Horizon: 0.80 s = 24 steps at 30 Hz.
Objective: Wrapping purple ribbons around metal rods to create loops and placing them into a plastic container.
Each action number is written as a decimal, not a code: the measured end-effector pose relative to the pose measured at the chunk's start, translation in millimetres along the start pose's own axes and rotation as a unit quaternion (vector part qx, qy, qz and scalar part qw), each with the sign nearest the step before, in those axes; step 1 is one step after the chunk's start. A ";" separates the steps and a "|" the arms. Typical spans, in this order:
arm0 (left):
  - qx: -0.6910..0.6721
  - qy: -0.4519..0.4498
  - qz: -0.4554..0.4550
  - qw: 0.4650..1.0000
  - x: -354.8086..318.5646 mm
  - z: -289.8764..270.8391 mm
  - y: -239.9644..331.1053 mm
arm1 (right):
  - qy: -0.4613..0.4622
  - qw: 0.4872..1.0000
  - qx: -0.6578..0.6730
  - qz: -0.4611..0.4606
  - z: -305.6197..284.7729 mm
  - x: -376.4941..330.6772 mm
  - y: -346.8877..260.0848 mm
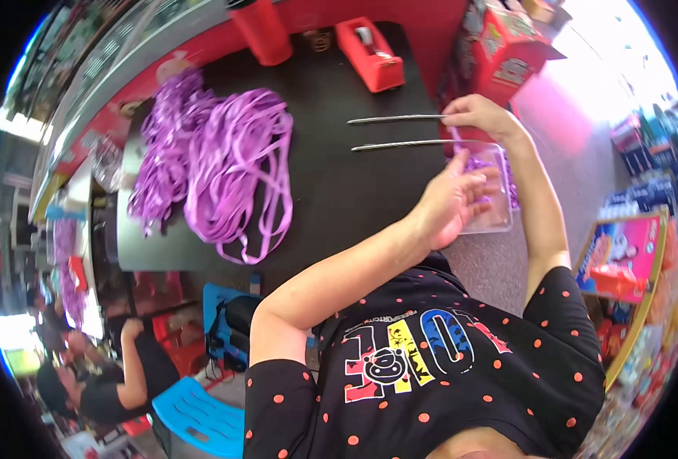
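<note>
Two thin metal rods lie parallel at the right edge of the dark table, an upper rod [396, 118] and a lower rod [400, 145]. At the upper rod's right end, my right hand [477, 115] is closed in a pinch on a narrow purple ribbon [455, 135], which hangs between the rods. My left hand [450, 200] is open just below, palm up with its fingers apart, over a clear plastic box [492, 222]. Purple pieces show in and beside the box, partly hidden by my fingers.
Two big bundles of purple ribbon, a left bundle [167, 145] and a right bundle [236, 168], lie on the table [324, 206]. A red tape dispenser [373, 57] and red cup [262, 30] stand behind. A blue chair [197, 413] and another person [117, 382] are lower left.
</note>
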<state>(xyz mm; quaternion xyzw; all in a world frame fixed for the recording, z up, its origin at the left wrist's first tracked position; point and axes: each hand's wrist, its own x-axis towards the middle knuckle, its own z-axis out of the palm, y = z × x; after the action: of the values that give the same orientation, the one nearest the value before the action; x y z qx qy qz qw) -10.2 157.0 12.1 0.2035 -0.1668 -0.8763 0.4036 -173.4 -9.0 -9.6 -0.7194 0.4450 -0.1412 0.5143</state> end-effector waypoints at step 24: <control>0.850 0.365 0.279 0.257 -113.2 -126.6 201.3 | 0.234 0.946 0.014 0.224 19.2 -80.7 150.8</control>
<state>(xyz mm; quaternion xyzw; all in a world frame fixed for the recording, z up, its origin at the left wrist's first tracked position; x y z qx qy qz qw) 247.6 104.0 20.0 0.6692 -0.6970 0.1035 0.2360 -280.9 54.9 -127.8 -0.5405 0.7006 -0.1931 0.4240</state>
